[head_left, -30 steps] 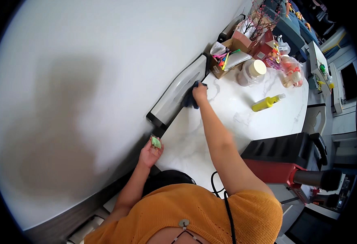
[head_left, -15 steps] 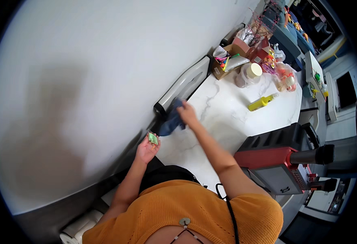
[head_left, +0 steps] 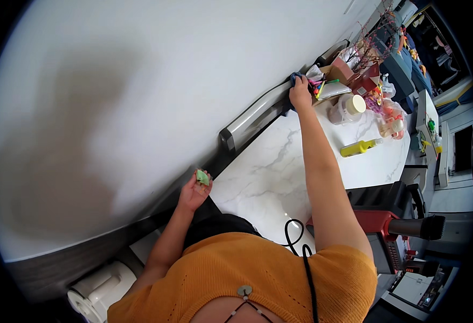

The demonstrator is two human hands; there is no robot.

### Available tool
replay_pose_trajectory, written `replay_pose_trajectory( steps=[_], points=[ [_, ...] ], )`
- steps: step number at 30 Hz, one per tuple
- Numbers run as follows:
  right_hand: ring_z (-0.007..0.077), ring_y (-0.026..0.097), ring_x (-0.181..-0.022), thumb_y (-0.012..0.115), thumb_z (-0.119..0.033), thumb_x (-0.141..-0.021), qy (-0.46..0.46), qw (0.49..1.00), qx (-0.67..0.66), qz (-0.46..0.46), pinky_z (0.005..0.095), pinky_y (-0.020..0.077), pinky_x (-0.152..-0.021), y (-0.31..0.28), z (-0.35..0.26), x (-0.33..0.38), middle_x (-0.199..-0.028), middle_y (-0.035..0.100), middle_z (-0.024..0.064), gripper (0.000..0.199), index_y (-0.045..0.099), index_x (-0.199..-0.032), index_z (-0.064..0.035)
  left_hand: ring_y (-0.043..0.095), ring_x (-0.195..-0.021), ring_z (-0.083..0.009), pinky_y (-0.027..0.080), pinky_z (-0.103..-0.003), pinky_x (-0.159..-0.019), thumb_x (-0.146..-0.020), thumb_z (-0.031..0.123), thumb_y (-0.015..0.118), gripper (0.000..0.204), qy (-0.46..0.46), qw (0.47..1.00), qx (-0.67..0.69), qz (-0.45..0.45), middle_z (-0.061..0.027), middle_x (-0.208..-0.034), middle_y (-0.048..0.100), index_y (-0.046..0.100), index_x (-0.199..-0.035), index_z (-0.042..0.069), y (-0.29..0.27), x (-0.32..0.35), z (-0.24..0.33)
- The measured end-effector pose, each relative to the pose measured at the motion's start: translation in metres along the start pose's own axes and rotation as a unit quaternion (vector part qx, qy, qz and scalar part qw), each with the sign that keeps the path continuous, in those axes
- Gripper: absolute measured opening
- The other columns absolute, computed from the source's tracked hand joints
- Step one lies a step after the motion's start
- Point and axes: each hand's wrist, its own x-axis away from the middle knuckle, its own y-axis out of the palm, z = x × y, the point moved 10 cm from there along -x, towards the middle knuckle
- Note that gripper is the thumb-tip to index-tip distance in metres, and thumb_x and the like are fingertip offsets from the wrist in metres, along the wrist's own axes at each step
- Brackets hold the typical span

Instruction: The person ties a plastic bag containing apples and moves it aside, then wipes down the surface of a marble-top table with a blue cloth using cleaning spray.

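My right hand [head_left: 300, 97] is stretched far forward, closed on a dark blue cloth [head_left: 295, 78] that shows only in part beyond my fingers. Cloth and hand touch the far end of the pale top rail of a chair back [head_left: 258, 114], between the wall and the table. Nearer my body, my left hand [head_left: 194, 195] is turned palm up beside the table's left corner. A small green piece [head_left: 202, 177], perhaps a folded wrapper, is held by its fingers; its exact kind is unclear. The white marble-patterned table [head_left: 263, 180] lies between my arms.
A yellow spray bottle [head_left: 359, 148] and a clear jar with a cream lid [head_left: 347, 109] stand on the table. Behind them are an open carton of pens [head_left: 331, 90] and plastic bags [head_left: 391, 119]. A red and black speaker [head_left: 374, 223] with microphones is at right; a wall borders the left.
My right hand has moved forward and right with the blue cloth, from the chair rail's near part to its far end. My left hand has stayed nearly still with the green piece.
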Motion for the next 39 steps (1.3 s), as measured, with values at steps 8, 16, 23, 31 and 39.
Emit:
replay_pose_trajectory(
  steps=[8, 16, 23, 31, 39],
  points=[
    [0.0360, 0.058, -0.091, 0.042, -0.011, -0.081, -0.001, 0.995, 0.100, 0.015, 0.0445, 0.0470, -0.077, -0.028, -0.011, -0.013, -0.130, 0.040, 0.0102, 0.036, 0.048, -0.117, -0.0095, 0.054, -0.101, -0.0233, 0.045, -0.040, -0.088, -0.092, 0.025, 0.043, 0.021, -0.006, 0.999, 0.040, 0.021, -0.0066, -0.105, 0.059, 0.057, -0.101, 0.011, -0.014, 0.001, 0.011],
    [0.0356, 0.056, -0.098, 0.043, -0.013, -0.081, -0.044, 0.982, 0.162, -0.090, 0.0438, 0.0468, -0.080, 0.005, -0.006, -0.041, -0.122, 0.045, 0.0139, 0.030, 0.050, -0.109, -0.0046, 0.053, -0.103, -0.0234, 0.042, -0.039, -0.090, -0.092, 0.023, 0.044, 0.021, 0.007, 0.999, 0.049, 0.020, -0.0078, -0.107, 0.058, 0.057, -0.102, 0.010, -0.023, 0.010, 0.005],
    [0.0408, 0.055, -0.098, 0.043, -0.018, -0.082, -0.014, 0.980, 0.159, -0.114, 0.0458, 0.0460, -0.082, 0.019, 0.006, -0.041, -0.115, 0.048, 0.0199, 0.028, 0.051, -0.103, -0.0024, 0.053, -0.103, -0.0252, 0.043, -0.041, -0.090, -0.091, 0.020, 0.046, 0.017, -0.015, 1.000, 0.013, 0.004, -0.0088, -0.108, 0.057, 0.056, -0.102, 0.011, -0.007, 0.004, -0.007],
    [0.0393, 0.054, -0.099, 0.043, -0.015, -0.077, 0.016, 0.997, 0.044, -0.067, 0.0449, 0.0453, -0.082, 0.023, -0.022, 0.066, -0.124, 0.042, 0.0212, 0.042, 0.041, -0.117, -0.0009, 0.052, -0.104, -0.0228, 0.043, -0.040, -0.089, -0.091, 0.021, 0.045, 0.019, -0.049, 0.997, -0.036, 0.056, -0.0067, -0.109, 0.056, 0.055, -0.104, 0.012, 0.002, 0.010, -0.020],
    [0.0377, 0.059, -0.088, 0.048, -0.010, -0.073, 0.008, 0.993, -0.032, -0.114, 0.0445, 0.0495, -0.071, 0.032, -0.140, 0.213, -0.132, 0.036, 0.0179, 0.058, 0.033, -0.128, -0.0016, 0.053, -0.103, -0.0206, 0.044, -0.040, -0.088, -0.091, 0.020, 0.046, 0.018, -0.068, 0.996, -0.031, 0.052, -0.0042, -0.106, 0.058, 0.055, -0.102, 0.010, -0.006, 0.009, -0.005]
  ],
)
